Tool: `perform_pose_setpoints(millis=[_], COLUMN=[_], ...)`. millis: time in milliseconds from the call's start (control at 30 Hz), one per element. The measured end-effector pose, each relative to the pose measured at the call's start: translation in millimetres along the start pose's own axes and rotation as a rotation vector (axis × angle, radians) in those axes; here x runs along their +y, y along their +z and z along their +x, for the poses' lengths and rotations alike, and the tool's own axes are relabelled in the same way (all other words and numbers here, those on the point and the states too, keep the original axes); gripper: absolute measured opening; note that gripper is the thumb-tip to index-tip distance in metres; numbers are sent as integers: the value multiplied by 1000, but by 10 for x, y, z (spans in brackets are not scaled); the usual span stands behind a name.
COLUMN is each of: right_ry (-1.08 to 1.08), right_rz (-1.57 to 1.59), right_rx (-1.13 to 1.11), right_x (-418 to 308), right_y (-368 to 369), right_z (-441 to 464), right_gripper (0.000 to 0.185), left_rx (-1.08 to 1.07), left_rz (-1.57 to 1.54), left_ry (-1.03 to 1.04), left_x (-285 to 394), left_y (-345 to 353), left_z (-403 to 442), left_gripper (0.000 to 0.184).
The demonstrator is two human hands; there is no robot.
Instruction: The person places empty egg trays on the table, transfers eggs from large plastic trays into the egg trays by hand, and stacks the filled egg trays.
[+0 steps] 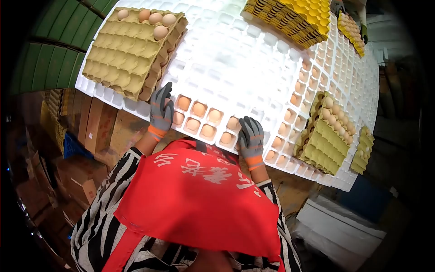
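My left hand (161,108), in a grey glove with an orange cuff, rests at the near edge of a white foam egg tray (142,108), its fingers stretched out beside the leftmost brown eggs (183,103). My right hand (251,139), gloved alike, lies over the tray's near edge, right of another egg (233,123). Its fingers point away from me and look apart, with no egg visible in them. Between my hands, two short rows of brown eggs sit in square pockets. The pockets beyond them are washed out by bright light.
At left stands a stack of pulp trays (120,52) with several eggs on top. Yellow trays (299,20) are piled at the back. Rightward are a partly filled pulp tray (328,133) and a smaller one (363,150). Someone's gloved hand (337,7) shows at the back right. Cardboard boxes (97,127) stand lower left.
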State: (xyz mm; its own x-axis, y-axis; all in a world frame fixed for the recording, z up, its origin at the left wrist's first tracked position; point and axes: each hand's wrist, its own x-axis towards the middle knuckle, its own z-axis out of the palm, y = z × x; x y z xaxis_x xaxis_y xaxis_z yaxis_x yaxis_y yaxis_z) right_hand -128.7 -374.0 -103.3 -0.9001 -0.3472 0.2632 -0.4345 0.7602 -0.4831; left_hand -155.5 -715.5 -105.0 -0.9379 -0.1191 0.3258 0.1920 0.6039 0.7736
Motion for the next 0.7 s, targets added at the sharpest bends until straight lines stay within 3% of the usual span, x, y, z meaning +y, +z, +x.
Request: perform_pose_setpoints(millis=[100,167,233,300,367,467,500,633,667,700], right_ry=[354,547,598,629,640,646,613,624,645,652], right_rz=[433,543,578,592,609,511,500,359,375,165], right_rx=[272,424,480,475,462,418,441,567,608,517], right_x=[-29,64,116,143,159,274,360,835,998,1245], right_y=[-102,-307,-595,-796,-1010,-1267,-1333,-1970,-2193,-2428], right_z=[-201,-327,-401,-462,-481,-620,-709,-946,-941,-929], right_gripper=[42,41,38,37,37,36,36,34,34,34], left_rx=[113,49,-202,-618,-567,-715,-809,-753,-639,-591], left_rz=[-141,-209,-252,-533,-586,-295,-45,-186,-191,-178], left_ry=[-153,-71,71,-49,459,776,743,532,521,491], left_x=[138,395,760,1018,1424,1549,1522,1874,2062,2237], left_y=[155,325,594,1003,1476,2032,2131,2127,2188,2295], left_z=[3,64,40,-138,-165,-256,-307,-162,-80,34], left_gripper=[45,45,47,50,51,50,47,47,47,49])
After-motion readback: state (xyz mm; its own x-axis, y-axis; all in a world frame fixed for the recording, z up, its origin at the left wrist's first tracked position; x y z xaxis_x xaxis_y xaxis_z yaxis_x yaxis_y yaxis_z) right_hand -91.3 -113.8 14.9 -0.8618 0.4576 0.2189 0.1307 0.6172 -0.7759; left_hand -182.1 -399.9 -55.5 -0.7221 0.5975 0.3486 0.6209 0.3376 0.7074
